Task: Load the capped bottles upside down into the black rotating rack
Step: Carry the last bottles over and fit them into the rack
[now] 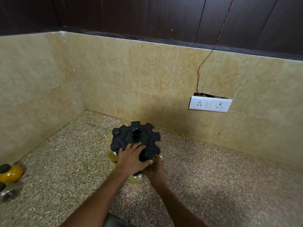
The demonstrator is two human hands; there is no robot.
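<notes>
Steadying the black rotating rack (136, 136) with flat left-hand fingers (131, 157), the right hand (155, 171) grips a capped bottle (151, 166); a spinning rack could jam it.

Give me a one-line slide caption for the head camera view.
Left hand steadies the black rack while the right hand fits a bottle into a slot on the speckled counter.

Head view – high, wide, angled down toward counter (68, 161) corner – arm's reach
</notes>
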